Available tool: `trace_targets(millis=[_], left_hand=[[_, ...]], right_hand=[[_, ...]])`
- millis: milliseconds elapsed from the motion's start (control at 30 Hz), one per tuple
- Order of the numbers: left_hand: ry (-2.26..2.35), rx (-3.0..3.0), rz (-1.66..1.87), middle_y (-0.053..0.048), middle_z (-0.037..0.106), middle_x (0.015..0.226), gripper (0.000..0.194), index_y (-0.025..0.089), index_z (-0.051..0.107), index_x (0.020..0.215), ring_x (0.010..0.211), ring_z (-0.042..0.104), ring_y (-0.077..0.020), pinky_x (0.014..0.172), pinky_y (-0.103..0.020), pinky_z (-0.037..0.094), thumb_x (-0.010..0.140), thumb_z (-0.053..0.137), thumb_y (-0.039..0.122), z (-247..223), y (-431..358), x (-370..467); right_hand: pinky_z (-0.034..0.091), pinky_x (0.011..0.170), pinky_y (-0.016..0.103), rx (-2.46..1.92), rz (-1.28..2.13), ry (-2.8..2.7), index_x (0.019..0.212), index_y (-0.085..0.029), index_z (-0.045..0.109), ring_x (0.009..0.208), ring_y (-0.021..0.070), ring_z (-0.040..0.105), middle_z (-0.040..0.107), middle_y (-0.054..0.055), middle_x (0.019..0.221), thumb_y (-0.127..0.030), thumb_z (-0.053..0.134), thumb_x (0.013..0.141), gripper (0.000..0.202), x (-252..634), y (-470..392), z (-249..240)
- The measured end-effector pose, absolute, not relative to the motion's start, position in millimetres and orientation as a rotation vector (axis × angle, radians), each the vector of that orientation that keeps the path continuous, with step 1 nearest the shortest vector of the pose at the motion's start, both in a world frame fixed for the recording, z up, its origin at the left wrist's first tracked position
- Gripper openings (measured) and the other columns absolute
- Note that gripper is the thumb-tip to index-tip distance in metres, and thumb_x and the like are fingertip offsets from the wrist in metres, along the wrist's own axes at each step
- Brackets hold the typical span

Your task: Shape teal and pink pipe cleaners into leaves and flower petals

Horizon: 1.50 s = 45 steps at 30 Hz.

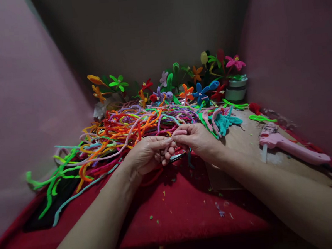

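Both my hands meet at the middle of the table, fingertips nearly touching. My left hand [149, 154] pinches one end of a short pink pipe cleaner [180, 132], and my right hand [198, 139] has thumb and finger closed on the same piece. Most of it is hidden by my fingers. Just beneath the hands a metal blade, perhaps of scissors [177, 157], shows in part. Behind them spreads a tangled heap of coloured pipe cleaners [131, 123]. Right of my right hand lie folded teal pipe-cleaner pieces [226, 122] with pink ones [216, 122] on top.
A pink glue gun [294, 146] rests on a brown board [243, 141] at the right, its cord trailing off. Pipe-cleaner flowers [199, 92] line the back, with a pale green jar [236, 88]. A black flat object [45, 208] lies left on the red cloth [188, 215], which has scattered fluff.
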<state>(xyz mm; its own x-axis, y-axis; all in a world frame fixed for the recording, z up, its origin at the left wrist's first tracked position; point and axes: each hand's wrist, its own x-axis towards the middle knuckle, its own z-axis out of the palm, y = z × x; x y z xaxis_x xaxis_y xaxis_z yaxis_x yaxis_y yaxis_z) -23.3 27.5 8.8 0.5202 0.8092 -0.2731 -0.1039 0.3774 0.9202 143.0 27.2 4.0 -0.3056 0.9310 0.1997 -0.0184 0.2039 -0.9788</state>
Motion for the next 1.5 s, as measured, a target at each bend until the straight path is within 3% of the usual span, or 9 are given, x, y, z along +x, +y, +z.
trace_targets(millis=[167, 467, 700, 900, 1033, 1167, 1267, 1400, 1500], left_hand=[[0.978, 1.176, 0.802, -0.001, 0.058, 0.056, 0.013, 0.011, 0.060, 0.065, 0.044, 0.048, -0.0065, 0.043, -0.018, 0.035, 0.068, 0.065, 0.023, 9.7, 25.4, -15.8], [1.240, 1.582, 0.880, 0.003, 0.050, 0.048, 0.026, 0.013, 0.056, 0.059, 0.041, 0.041, -0.0055, 0.041, -0.018, 0.028, 0.074, 0.059, 0.034, 14.0, 14.8, -5.7], [1.131, 1.420, 0.848, 0.005, 0.049, 0.048, 0.022, 0.014, 0.055, 0.066, 0.033, 0.032, -0.0029, 0.035, -0.017, 0.020, 0.075, 0.058, 0.035, 13.8, 17.5, -12.0], [1.238, 1.874, 0.860, 0.002, 0.054, 0.056, 0.021, 0.015, 0.060, 0.071, 0.045, 0.044, -0.0072, 0.046, -0.020, 0.033, 0.080, 0.049, 0.030, 8.0, 13.7, -5.2], [1.457, 2.366, 0.969, -0.001, 0.061, 0.062, 0.019, 0.017, 0.067, 0.079, 0.057, 0.051, -0.0113, 0.057, -0.023, 0.036, 0.078, 0.050, 0.024, -1.2, 12.9, -2.5], [1.401, 2.082, 1.012, -0.001, 0.062, 0.063, 0.021, 0.016, 0.068, 0.076, 0.056, 0.052, -0.0104, 0.055, -0.020, 0.038, 0.079, 0.050, 0.027, 3.1, 15.3, -4.4], [1.336, 1.725, 1.088, 0.002, 0.055, 0.055, 0.020, 0.015, 0.066, 0.077, 0.045, 0.043, -0.0076, 0.045, -0.019, 0.033, 0.076, 0.055, 0.032, 10.5, 19.6, -10.4], [1.272, 1.466, 1.247, 0.005, 0.045, 0.046, 0.019, 0.015, 0.064, 0.072, 0.039, 0.036, -0.0052, 0.039, -0.018, 0.028, 0.070, 0.063, 0.034, 15.0, 28.4, -19.5], [1.229, 1.338, 1.222, 0.005, 0.045, 0.047, 0.018, 0.014, 0.061, 0.068, 0.039, 0.037, -0.0039, 0.038, -0.017, 0.028, 0.065, 0.068, 0.031, 20.4, 37.0, -14.1]], right_hand=[[0.031, 0.047, 0.021, -0.937, 1.249, -1.520, 0.064, -0.012, 0.060, 0.047, 0.0066, 0.041, 0.053, -0.003, 0.052, -0.019, 0.054, 0.067, 0.010, 141.7, 27.0, 2.4], [0.026, 0.045, 0.020, -1.032, 1.116, -1.524, 0.054, -0.014, 0.053, 0.047, 0.0059, 0.035, 0.043, -0.005, 0.049, -0.019, 0.054, 0.066, 0.013, 140.7, 29.8, -2.9], [0.028, 0.043, 0.022, -0.857, 1.368, -1.351, 0.067, -0.013, 0.060, 0.044, 0.0066, 0.038, 0.048, -0.004, 0.051, -0.030, 0.062, 0.064, 0.017, 139.2, 28.3, -4.5], [0.031, 0.048, 0.022, -0.960, 1.224, -1.321, 0.060, -0.014, 0.058, 0.050, 0.0078, 0.041, 0.050, -0.003, 0.054, -0.024, 0.059, 0.063, 0.011, 136.9, 29.3, -9.5], [0.028, 0.047, 0.022, -1.037, 1.129, -1.341, 0.056, -0.014, 0.054, 0.050, 0.0071, 0.035, 0.045, -0.004, 0.051, -0.027, 0.059, 0.065, 0.016, 135.4, 27.0, -9.8], [0.028, 0.046, 0.021, -1.011, 1.130, -1.380, 0.062, -0.014, 0.055, 0.049, 0.0072, 0.037, 0.046, -0.004, 0.052, -0.034, 0.058, 0.070, 0.021, 135.4, 25.6, -8.1], [0.028, 0.043, 0.021, -1.051, 1.173, -1.405, 0.062, -0.015, 0.054, 0.044, 0.0070, 0.038, 0.047, -0.004, 0.049, -0.038, 0.055, 0.073, 0.025, 134.8, 24.9, -6.3], [0.023, 0.041, 0.020, -1.091, 1.163, -1.721, 0.051, -0.016, 0.048, 0.041, 0.0058, 0.033, 0.039, -0.005, 0.042, -0.032, 0.051, 0.075, 0.029, 133.2, 18.6, -4.3], [0.023, 0.044, 0.020, -0.833, 0.908, -2.161, 0.048, -0.015, 0.048, 0.044, 0.0056, 0.032, 0.038, -0.005, 0.044, -0.024, 0.050, 0.073, 0.027, 133.3, 9.2, -3.9]])
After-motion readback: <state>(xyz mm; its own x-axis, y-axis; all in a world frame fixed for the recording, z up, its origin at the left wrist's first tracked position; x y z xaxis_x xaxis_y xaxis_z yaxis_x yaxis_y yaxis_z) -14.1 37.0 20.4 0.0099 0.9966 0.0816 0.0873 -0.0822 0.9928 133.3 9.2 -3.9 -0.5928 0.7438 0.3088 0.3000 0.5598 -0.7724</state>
